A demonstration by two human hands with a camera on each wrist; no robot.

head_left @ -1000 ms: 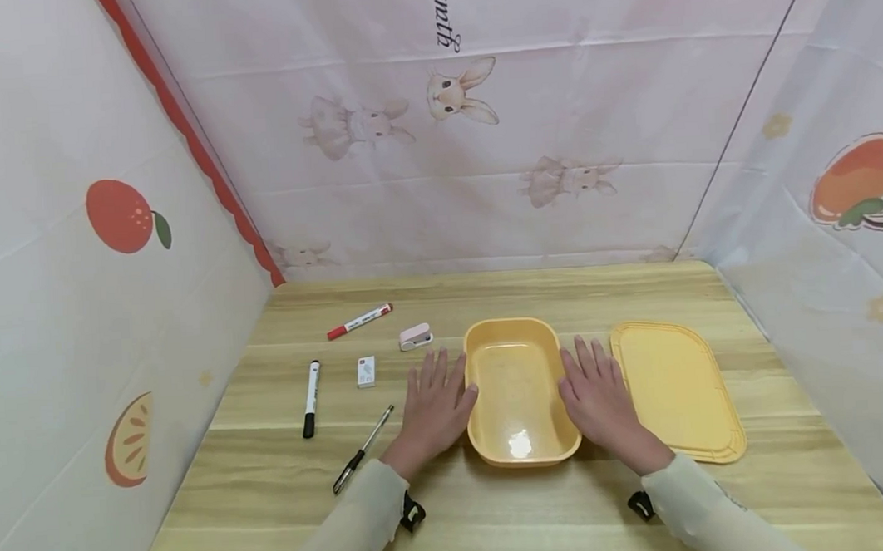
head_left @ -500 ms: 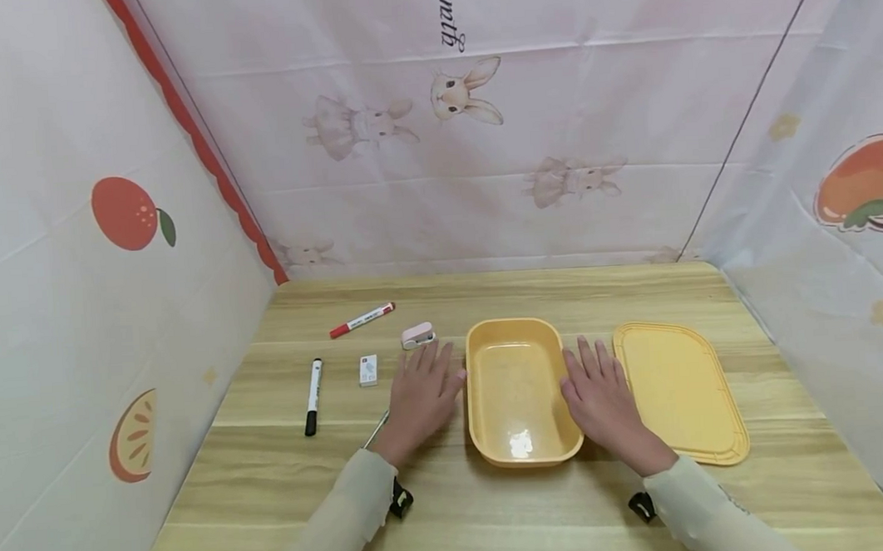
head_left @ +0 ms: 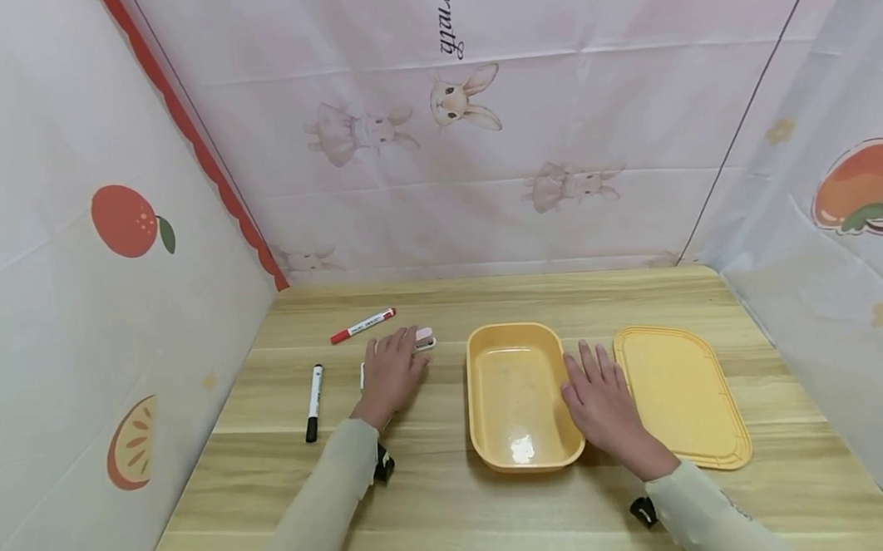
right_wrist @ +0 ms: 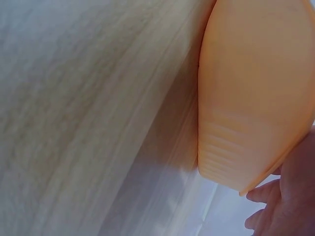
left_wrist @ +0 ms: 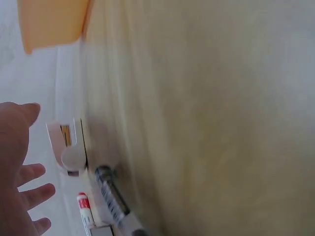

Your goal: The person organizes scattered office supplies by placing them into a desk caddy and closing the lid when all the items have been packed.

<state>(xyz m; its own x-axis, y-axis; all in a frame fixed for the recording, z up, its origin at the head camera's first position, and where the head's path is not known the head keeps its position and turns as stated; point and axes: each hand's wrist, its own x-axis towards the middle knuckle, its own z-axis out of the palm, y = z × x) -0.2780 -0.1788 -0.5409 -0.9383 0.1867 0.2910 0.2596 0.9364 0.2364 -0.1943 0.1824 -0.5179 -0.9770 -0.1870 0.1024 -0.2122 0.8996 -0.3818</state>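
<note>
In the head view my left hand reaches over a small pink-and-white stapler, fingers apart and overlapping its left part. The left wrist view shows the stapler beyond the spread thumb and fingers, with a gap between. A black-and-clear pen lies near it, covered by my arm in the head view. Of a small white box, only an edge shows beside my left hand. My right hand rests at the right rim of a yellow plastic bin, its fingers extended along the edge.
A red marker lies behind my left hand, and a black-capped marker lies to its left. Right of the bin is a flat yellow lid, partly behind my right hand. Printed cloth walls enclose the wooden table.
My left hand has left the bin's left side and moved leftward to the stapler, covering the pen and most of the white box. The right hand has stayed at the bin's rim.
</note>
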